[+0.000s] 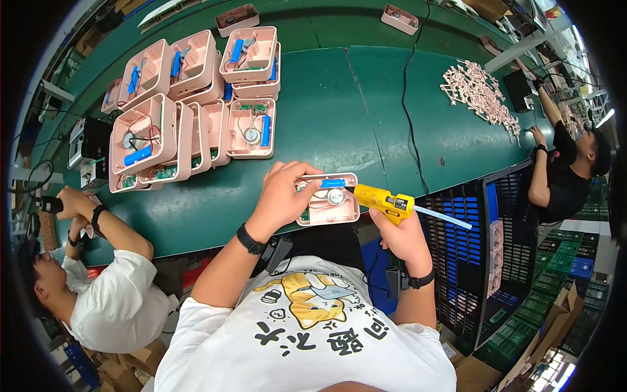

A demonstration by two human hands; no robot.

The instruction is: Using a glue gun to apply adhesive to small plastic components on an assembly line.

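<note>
My left hand (285, 195) is closed on the left side of a pink plastic housing (333, 217) at the table's near edge. Inside it lie a blue cylindrical battery (333, 183), a round silver speaker-like part (336, 196), thin wires and a bit of green circuit board. A yellow hot glue gun (385, 200) is in my right hand (403, 236), its nozzle pointing left at the housing's right end beside the battery. From the gun's back sticks out a translucent glue stick (444, 217). My right fingers are partly hidden below the gun.
Stacked pink housings (142, 140) with batteries and wires stand left on the green table (326, 98). Small pink parts (480, 95) are heaped at right. A black cable (406, 98) crosses the table. Black crates (460, 255) stand at my right. Co-workers (108, 287) sit on both sides.
</note>
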